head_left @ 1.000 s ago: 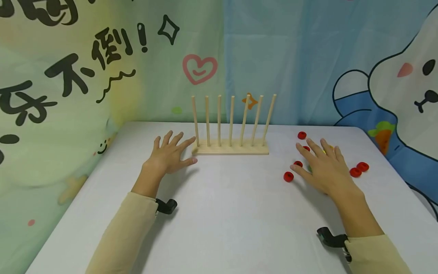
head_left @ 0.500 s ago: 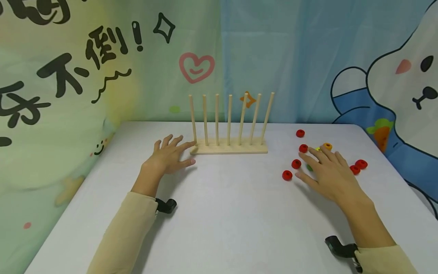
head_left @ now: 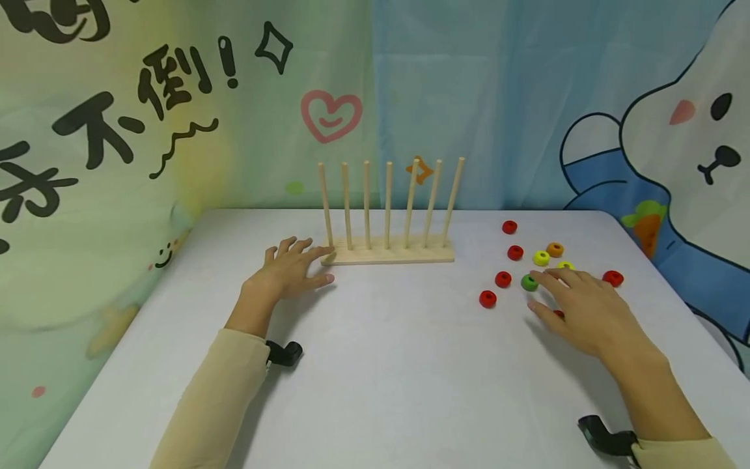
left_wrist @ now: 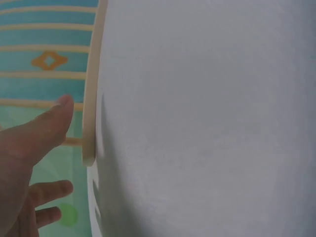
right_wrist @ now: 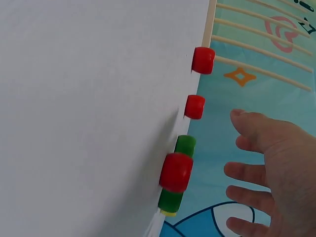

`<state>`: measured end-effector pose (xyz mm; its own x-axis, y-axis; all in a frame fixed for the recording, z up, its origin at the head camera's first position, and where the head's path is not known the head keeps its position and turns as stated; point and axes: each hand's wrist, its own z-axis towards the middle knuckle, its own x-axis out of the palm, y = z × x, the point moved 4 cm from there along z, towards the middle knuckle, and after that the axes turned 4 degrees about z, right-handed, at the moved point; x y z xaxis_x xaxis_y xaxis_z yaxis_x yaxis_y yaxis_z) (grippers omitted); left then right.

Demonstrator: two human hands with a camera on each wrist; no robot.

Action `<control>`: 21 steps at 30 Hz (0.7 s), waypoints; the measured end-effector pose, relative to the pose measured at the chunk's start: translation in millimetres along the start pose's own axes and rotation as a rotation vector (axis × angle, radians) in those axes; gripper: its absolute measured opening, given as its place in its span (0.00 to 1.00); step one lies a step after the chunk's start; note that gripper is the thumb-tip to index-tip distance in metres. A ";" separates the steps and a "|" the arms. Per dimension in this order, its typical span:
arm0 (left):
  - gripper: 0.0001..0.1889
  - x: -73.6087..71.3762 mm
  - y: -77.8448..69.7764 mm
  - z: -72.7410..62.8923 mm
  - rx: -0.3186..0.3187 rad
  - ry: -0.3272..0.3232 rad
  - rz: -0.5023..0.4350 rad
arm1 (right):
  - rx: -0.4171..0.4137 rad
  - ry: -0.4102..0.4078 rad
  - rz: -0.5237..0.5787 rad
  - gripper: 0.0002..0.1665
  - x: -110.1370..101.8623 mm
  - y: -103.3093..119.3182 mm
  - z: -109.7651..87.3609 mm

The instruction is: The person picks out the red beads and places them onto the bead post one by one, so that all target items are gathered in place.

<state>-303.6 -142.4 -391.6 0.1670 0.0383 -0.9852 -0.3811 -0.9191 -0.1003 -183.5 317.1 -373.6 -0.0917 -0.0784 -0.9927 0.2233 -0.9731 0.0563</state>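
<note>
A wooden rack (head_left: 387, 254) with several upright pegs stands toward the back of the table. My left hand (head_left: 284, 277) is at its left end, fingers spread and index fingertip right at the base. Over a scatter of beads on the right hovers my right hand (head_left: 592, 312), its fingers relaxed and nothing gripped. A green bead (head_left: 529, 283) lies by its fingertips, and a yellow bead (head_left: 541, 258) and an orange bead (head_left: 555, 249) sit just beyond. In the right wrist view, a red bead (right_wrist: 176, 172) overlaps green ones. The right hand partly hides other beads.
Red beads lie left of the right hand, among them a near one (head_left: 487, 299) and a far one (head_left: 510, 227). Another red bead (head_left: 612, 278) is farther right. A printed curtain (head_left: 445, 98) hangs behind the white table (head_left: 410, 378).
My right hand has drawn back to the right and toward me, uncovering green, yellow and orange beads. My left hand stays by the rack, while the head view has shifted slightly.
</note>
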 end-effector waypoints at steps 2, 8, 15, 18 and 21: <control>0.35 0.9 0.0 1.0 0.001 -0.001 -0.010 | 0.021 0.032 0.005 0.38 1.6 -4.3 -1.4; 0.34 2.0 -1.3 5.2 0.022 -0.016 -0.018 | 0.049 0.100 0.048 0.41 7.0 -15.6 -5.9; 0.33 2.3 -5.8 8.8 0.032 0.001 -0.028 | 0.058 0.114 0.137 0.36 10.0 -24.3 -9.8; 0.33 2.0 -7.8 9.9 0.030 0.008 -0.031 | 0.054 0.130 0.164 0.34 11.7 -27.8 -10.4; 0.32 2.3 -8.2 11.1 0.031 0.008 -0.033 | 0.043 0.141 0.183 0.35 13.5 -30.6 -10.9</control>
<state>-310.2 -130.4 -394.5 0.1870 0.0648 -0.9802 -0.4031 -0.9049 -0.1367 -181.0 348.1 -389.8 0.0837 -0.2266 -0.9704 0.1821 -0.9539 0.2385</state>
